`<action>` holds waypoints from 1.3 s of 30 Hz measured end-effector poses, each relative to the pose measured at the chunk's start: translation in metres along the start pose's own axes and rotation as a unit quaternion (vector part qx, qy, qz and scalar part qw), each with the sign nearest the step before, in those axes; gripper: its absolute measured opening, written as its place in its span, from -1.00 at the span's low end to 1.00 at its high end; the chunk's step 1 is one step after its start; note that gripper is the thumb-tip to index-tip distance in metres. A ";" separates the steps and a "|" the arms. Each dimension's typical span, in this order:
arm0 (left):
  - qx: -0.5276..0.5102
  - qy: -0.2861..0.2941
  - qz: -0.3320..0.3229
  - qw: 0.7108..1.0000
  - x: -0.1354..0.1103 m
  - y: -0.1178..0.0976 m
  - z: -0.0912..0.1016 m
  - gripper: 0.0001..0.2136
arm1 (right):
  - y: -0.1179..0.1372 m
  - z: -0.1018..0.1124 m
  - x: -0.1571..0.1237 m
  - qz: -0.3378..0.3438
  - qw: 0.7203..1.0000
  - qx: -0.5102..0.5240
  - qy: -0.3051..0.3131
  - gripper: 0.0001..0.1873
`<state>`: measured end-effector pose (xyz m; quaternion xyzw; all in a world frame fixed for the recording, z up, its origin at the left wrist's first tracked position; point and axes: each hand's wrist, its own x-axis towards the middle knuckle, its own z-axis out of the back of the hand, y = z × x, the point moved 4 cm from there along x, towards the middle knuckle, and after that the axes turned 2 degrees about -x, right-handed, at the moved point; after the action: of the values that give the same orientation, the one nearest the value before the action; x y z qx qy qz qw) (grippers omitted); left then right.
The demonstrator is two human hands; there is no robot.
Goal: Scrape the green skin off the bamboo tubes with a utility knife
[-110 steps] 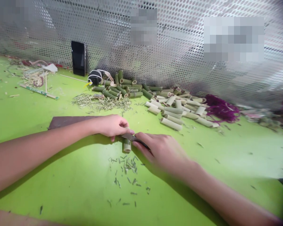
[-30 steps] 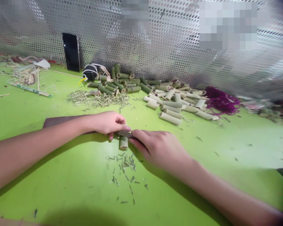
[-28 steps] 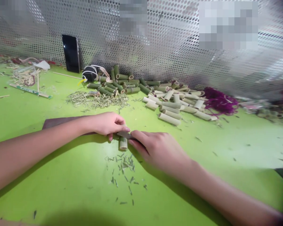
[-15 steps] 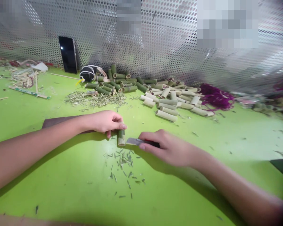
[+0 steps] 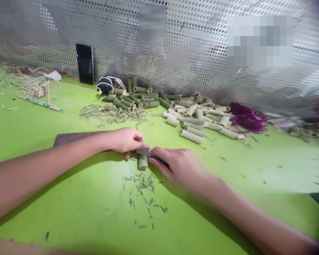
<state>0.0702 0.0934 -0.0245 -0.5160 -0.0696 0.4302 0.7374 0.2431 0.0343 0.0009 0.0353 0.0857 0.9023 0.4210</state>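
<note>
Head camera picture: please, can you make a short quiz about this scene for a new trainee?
1. Multiple choice: what does the right hand hold?
A) scissors
B) a small knife
C) a pencil

2. True or false: the black phone stands in front of the perforated metal screen.

3. Fill in the blank: the left hand holds a short ____ tube.

Key: 1 B; 2 true; 3 bamboo.
</note>
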 end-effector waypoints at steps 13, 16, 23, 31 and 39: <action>-0.006 0.020 0.017 1.000 0.003 0.002 0.001 -0.62 | -0.022 0.008 -0.011 -0.012 0.973 0.162 0.165 -0.49; -0.007 0.021 0.012 1.000 0.003 0.001 0.000 -0.60 | -0.021 0.006 -0.006 -0.025 0.991 0.104 0.079 -0.56; 0.003 0.017 0.001 1.000 0.003 0.002 0.001 -0.64 | -0.005 -0.001 0.001 -0.004 1.000 -0.002 0.010 -0.64; -0.011 0.015 -0.001 1.000 0.003 0.003 -0.002 -0.67 | 0.000 -0.001 -0.002 -0.007 1.000 -0.009 0.006 -0.65; -0.031 0.025 0.008 0.999 0.003 0.001 0.000 -0.66 | -0.010 0.003 -0.012 0.007 0.981 0.150 0.119 -0.58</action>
<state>0.0718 0.0958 -0.0265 -0.5496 -0.0603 0.4203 0.7195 0.2583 0.0318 0.0022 -0.0094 0.2691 0.8801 0.3910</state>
